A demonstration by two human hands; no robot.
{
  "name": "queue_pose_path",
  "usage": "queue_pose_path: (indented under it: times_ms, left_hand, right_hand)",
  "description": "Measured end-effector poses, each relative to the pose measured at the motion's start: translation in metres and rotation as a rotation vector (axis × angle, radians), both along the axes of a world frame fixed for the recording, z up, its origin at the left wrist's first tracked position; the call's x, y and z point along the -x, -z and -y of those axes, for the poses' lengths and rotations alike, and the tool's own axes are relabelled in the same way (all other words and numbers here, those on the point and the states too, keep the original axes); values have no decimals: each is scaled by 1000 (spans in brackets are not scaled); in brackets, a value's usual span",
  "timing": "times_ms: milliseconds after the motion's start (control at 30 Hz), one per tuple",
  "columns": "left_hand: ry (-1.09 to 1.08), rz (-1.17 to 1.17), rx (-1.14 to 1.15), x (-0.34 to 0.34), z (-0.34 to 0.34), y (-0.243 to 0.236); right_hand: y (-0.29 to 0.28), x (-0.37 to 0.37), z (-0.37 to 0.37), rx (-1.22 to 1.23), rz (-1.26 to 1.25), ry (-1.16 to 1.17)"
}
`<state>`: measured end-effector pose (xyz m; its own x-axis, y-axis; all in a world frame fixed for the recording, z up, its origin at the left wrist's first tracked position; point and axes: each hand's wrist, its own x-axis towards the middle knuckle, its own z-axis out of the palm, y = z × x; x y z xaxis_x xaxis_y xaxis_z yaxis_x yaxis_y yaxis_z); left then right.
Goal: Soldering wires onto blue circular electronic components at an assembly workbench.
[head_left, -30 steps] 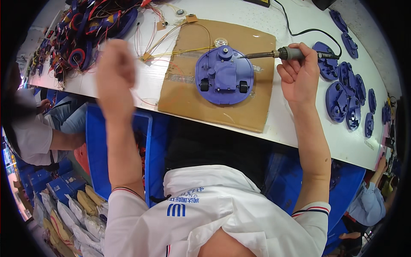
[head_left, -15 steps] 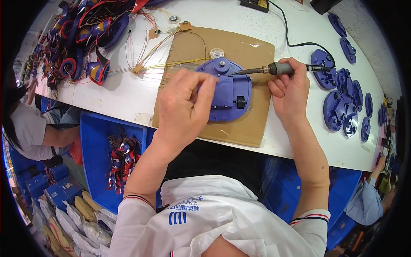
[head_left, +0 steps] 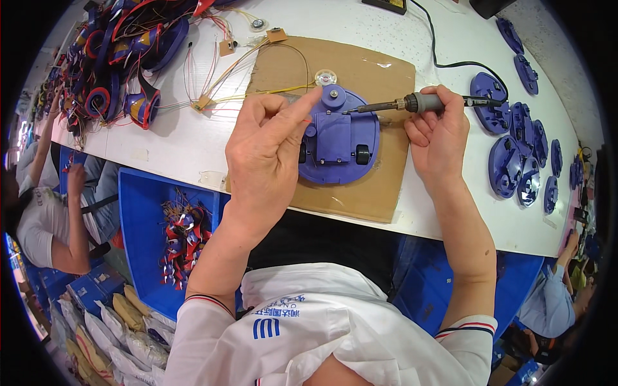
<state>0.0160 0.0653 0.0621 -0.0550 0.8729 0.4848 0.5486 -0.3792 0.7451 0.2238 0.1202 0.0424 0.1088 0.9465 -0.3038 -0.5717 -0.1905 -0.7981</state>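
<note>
On a sheet of brown cardboard (head_left: 360, 199) lies a purple plastic base (head_left: 360, 168) with small black wheels and a rectangular raised cover. My right hand (head_left: 439, 132) grips a soldering iron (head_left: 425, 103), its tip pointing left over the base near the cover's upper edge. Over the base's left side is my left hand (head_left: 267, 151), index finger reaching toward the round purple post, thumb curled beneath. Its fingers are closed; whatever they pinch is too small to make out. A thin red wire runs behind that hand. A clear round disc (head_left: 326, 78) sits just beyond the base.
Wired parts in purple and red (head_left: 138, 103) pile at the left, joined by wires to a small board (head_left: 203, 103). More purple bases (head_left: 505, 164) lie on the right. The iron's black cord (head_left: 434, 48) crosses the table's far side. A blue bin (head_left: 138, 238) stands below left; other people sit nearby.
My left hand has shifted slightly left, its index finger straightening and uncovering more of the base. The soldering iron stays nearly in place. At left, another person's arm has moved up.
</note>
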Motion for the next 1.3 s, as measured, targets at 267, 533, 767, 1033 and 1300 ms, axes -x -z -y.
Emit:
queue_pose_path:
  times_ms: [267,533,767,1033,1300]
  left_hand:
    - [31,282,171,-2,2,5]
    - [-1,116,61,-3,2,13]
    - [-84,100,54,-10,1,9]
    - [-109,49,-54,-13,-6,15]
    - [-116,4,-50,-14,-7,15]
  right_hand:
    - [-4,3,0,-1,-5,12]
    - [-1,2,1,-12,3,12]
    - [-3,2,1,-15,9,12]
    - [-5,4,1,3,-20,34]
    - [-3,2,1,-10,-12,16]
